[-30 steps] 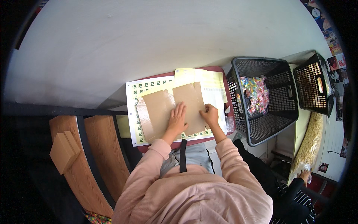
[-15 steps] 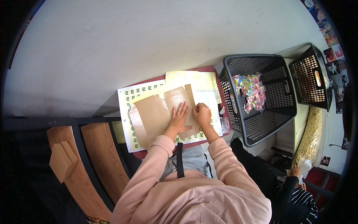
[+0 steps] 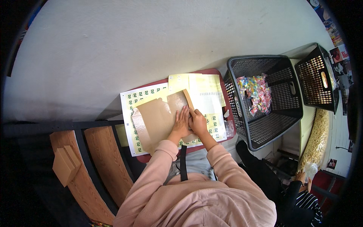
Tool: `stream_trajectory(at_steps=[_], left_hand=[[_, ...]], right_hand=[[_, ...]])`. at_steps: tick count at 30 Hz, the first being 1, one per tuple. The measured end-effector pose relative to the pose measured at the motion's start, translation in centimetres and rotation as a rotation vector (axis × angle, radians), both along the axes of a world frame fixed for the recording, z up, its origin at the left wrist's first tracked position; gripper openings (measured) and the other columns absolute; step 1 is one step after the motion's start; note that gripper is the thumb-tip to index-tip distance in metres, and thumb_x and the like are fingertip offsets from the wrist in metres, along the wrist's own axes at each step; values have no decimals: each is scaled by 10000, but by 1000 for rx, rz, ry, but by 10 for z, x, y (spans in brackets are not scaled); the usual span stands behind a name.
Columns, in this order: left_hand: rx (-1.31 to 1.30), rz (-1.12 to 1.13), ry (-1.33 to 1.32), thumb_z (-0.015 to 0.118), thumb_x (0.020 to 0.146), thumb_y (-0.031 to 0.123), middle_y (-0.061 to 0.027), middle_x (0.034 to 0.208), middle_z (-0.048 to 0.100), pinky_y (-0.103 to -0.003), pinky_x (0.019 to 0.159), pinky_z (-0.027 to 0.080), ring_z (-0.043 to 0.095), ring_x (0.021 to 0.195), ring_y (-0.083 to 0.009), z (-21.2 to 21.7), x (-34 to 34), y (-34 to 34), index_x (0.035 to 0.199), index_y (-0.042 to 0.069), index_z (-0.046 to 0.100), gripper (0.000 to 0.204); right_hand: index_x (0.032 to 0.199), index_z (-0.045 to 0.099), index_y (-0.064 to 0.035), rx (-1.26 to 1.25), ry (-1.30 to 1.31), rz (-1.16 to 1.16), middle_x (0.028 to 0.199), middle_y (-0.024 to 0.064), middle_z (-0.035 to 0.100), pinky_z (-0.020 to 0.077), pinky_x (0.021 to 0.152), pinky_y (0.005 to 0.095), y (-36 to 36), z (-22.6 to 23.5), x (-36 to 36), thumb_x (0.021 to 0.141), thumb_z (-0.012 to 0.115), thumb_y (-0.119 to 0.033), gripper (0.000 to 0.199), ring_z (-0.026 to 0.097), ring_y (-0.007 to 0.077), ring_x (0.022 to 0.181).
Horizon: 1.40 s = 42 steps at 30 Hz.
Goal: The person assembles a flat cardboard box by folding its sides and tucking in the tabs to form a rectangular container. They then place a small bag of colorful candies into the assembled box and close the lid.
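A flat brown cardboard box blank (image 3: pixel 153 119) lies on printed sheets (image 3: pixel 130 102) on a small dark red table (image 3: pixel 160 82). My left hand (image 3: pixel 181 123) rests on the blank with its fingers stretched out, pressing near the crease on the right. Right beside it, my right hand (image 3: pixel 198 122) pinches the narrow right flap (image 3: pixel 188 99), which stands folded up along the crease. The fingertips of both hands nearly meet there. A glossy strip of the blank shows at its left edge.
Right of the table stands a black plastic crate (image 3: pixel 261 145) holding colourful wrapped sweets (image 3: pixel 257 92); a second crate (image 3: pixel 312 81) is beyond it. A person's hand (image 3: pixel 300 177) touches a long clear bag of pale snacks (image 3: pixel 314 140). At left, a folded carton (image 3: pixel 65 166) lies on a wooden slat (image 3: pixel 85 193).
The right flap, flatter before, now stands up. My right hand has moved left and nearer to me, along the crease, and my left hand has drawn its fingers closer together.
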State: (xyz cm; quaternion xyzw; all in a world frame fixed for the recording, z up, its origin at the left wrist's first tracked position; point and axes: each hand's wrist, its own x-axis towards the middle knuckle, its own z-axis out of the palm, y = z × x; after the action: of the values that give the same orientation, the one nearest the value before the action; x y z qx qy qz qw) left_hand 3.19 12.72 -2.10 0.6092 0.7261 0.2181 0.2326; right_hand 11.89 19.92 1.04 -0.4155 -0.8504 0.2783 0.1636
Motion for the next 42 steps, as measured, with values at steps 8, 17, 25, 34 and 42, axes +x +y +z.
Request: stream_trajectory(at_steps=[8, 17, 25, 34, 42], left_hand=[[-31, 31, -49, 760, 508, 405, -185, 1414, 42, -499, 1042, 30, 33, 1324, -300, 3, -1, 3, 1355, 69, 64, 1147], [-99, 37, -4, 679, 611, 457, -161, 1428, 25, -434, 1062, 21, 10, 1330, -261, 12, 0, 6, 1356, 13, 69, 1061], [-44, 64, 15, 615, 710, 435, -175, 1424, 44, -438, 1057, 41, 19, 1329, -269, 3, 2, 6, 1346, -1, 122, 915], [-132, 31, 55, 623, 699, 455, -181, 1423, 38, -440, 1059, 33, 11, 1328, -272, 11, 1, 8, 1340, -28, 118, 949], [-139, 4, 52, 601, 714, 481, -199, 1415, 33, -485, 1045, 30, -10, 1323, -303, 14, 0, 8, 1327, -59, 121, 948]], right_hand=[[1064, 545, 0, -128, 65, 129, 759, 172, 516, 470, 616, 390, 10, -18, 8, 720, 515, -61, 351, 554, 339, 676], [1127, 545, -90, 161, -205, 213, 792, 88, 469, 388, 665, 345, 17, 3, 30, 717, 527, -132, 413, 477, 223, 748], [1193, 502, -209, 236, -328, 196, 1126, 119, 434, 336, 827, 422, 18, 5, 35, 742, 516, -172, 453, 424, 288, 990], [1226, 457, -232, 271, -473, 189, 1414, 172, 116, 240, 956, 523, 31, -3, 9, 758, 515, -223, 472, 227, 382, 1246], [1220, 470, -263, 252, -457, 175, 1424, 173, 58, 188, 982, 518, 50, -8, -22, 773, 532, -242, 451, 206, 375, 1259]])
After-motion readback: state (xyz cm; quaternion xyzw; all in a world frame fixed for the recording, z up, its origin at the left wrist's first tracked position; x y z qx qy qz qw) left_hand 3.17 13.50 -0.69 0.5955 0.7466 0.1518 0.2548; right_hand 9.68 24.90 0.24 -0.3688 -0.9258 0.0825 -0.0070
